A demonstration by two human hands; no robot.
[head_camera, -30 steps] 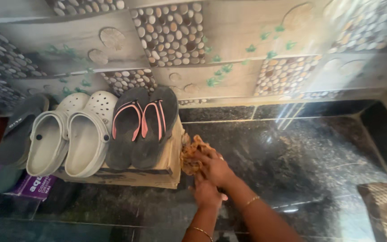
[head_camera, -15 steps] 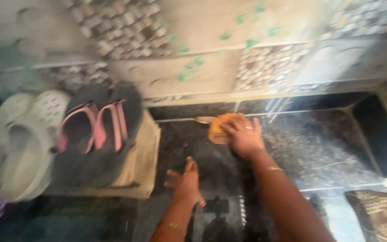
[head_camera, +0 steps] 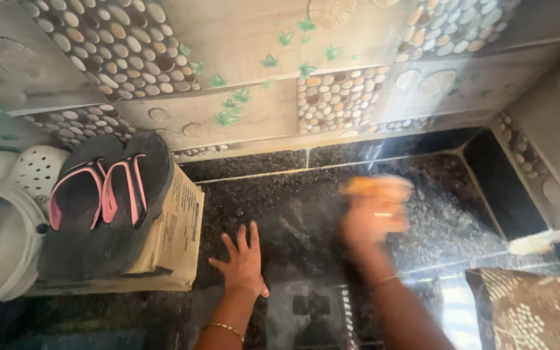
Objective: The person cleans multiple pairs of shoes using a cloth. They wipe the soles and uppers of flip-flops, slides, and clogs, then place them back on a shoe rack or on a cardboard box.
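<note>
My left hand [head_camera: 244, 258] lies flat on the dark speckled stone floor [head_camera: 296, 207], fingers spread, just right of a cardboard box [head_camera: 179, 223]. My right hand [head_camera: 372, 219] is blurred with motion over the floor further right, pressed on an orange-brown cloth [head_camera: 377, 188] that shows above the fingers. A ring is on one finger and thin bangles sit on both wrists.
Black flip-flops with pink straps [head_camera: 102, 201] lean on the cardboard box, with white clogs [head_camera: 4, 214] to their left. A pebble-patterned tiled wall [head_camera: 280, 71] runs along the back and the right side. A brown patterned cushion [head_camera: 533, 311] lies at the lower right.
My right hand has swept the cloth from beside the box out to the right across the floor. My left hand has let go of it and spread flat on the floor.
</note>
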